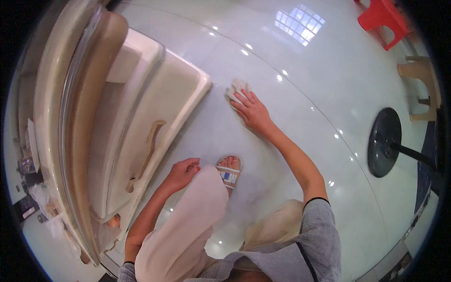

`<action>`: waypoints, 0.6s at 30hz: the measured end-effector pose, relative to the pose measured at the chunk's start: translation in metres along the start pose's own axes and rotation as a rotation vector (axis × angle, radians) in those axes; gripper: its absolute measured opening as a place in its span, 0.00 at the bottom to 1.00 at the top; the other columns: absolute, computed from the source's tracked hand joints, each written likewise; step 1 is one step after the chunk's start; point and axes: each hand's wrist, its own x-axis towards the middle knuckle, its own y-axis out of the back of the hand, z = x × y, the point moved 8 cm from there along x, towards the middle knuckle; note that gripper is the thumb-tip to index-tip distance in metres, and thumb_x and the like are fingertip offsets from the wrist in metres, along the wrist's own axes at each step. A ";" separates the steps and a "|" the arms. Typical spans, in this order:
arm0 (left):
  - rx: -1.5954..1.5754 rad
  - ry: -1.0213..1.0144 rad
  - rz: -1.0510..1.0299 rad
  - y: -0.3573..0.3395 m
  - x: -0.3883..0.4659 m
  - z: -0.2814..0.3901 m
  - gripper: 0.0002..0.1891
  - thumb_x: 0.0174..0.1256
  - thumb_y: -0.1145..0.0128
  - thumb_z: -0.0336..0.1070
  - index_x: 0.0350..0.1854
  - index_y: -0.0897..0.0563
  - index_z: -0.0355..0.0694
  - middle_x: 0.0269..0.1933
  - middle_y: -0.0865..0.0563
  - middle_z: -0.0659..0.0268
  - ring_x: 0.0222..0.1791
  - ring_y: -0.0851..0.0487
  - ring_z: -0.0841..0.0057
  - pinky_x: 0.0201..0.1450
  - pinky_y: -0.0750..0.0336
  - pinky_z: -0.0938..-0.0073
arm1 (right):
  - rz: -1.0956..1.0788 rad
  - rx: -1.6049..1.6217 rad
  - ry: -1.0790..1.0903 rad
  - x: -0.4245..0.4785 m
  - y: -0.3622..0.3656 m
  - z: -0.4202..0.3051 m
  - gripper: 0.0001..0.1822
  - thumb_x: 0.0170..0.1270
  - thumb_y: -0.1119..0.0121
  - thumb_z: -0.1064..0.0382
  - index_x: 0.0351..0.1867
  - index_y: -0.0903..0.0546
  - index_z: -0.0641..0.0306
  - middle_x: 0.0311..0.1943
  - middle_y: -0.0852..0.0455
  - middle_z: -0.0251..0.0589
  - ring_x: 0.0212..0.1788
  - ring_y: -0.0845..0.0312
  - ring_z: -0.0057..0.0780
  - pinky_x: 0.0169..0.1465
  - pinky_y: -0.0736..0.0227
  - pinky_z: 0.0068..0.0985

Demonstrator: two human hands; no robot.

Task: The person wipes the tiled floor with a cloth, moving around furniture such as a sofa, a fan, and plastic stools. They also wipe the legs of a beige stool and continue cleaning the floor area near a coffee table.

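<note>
My right hand (253, 110) lies flat on a crumpled pale cloth (239, 86), pressing it against the glossy white floor tiles (299, 148). The cloth is bunched beyond my fingertips, near the front corner of a cream cabinet (176, 84); part of it is hidden under the palm. At my bent knee, my left hand (181, 175) hangs with loosely curled fingers and holds nothing. It is near the cabinet's front, which has a tan curved handle (152, 148). A sandaled foot (229, 168) rests on the floor between my hands.
A black round stand base (384, 142) with a pole is at the right. Behind it are a red plastic stool (382, 21) and a tan plastic stool (422, 75). The cabinet's thick rounded top (95, 88) overhangs on the left; plastic bags (58, 225) lie at lower left.
</note>
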 end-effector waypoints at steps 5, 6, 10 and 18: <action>0.038 0.026 -0.038 -0.011 0.005 0.017 0.20 0.70 0.43 0.36 0.61 0.23 0.33 0.55 0.15 0.52 0.56 0.17 0.67 0.59 0.24 0.70 | 0.055 -0.366 -0.396 -0.155 0.101 0.075 0.25 0.69 0.50 0.64 0.68 0.29 0.53 0.73 0.37 0.43 0.76 0.47 0.45 0.76 0.51 0.46; 0.076 0.027 -0.023 -0.009 0.003 0.017 0.20 0.70 0.43 0.36 0.61 0.23 0.33 0.55 0.15 0.52 0.56 0.17 0.67 0.59 0.24 0.70 | 0.071 -0.470 -0.513 -0.187 0.125 0.093 0.26 0.69 0.52 0.64 0.69 0.31 0.56 0.73 0.38 0.45 0.76 0.48 0.46 0.76 0.54 0.45; -0.009 0.041 -0.017 -0.002 -0.006 -0.023 0.19 0.70 0.43 0.34 0.61 0.23 0.32 0.54 0.15 0.53 0.54 0.16 0.70 0.58 0.24 0.72 | 0.362 -0.718 -0.897 -0.292 0.201 0.165 0.27 0.71 0.54 0.64 0.71 0.34 0.64 0.73 0.39 0.49 0.76 0.50 0.48 0.77 0.58 0.44; 0.031 0.019 -0.021 0.003 -0.005 -0.037 0.19 0.70 0.43 0.31 0.61 0.23 0.30 0.52 0.14 0.56 0.50 0.16 0.76 0.56 0.23 0.75 | 0.423 -0.701 -0.642 -0.158 0.195 0.241 0.32 0.64 0.48 0.67 0.71 0.35 0.60 0.71 0.36 0.51 0.75 0.48 0.52 0.76 0.57 0.49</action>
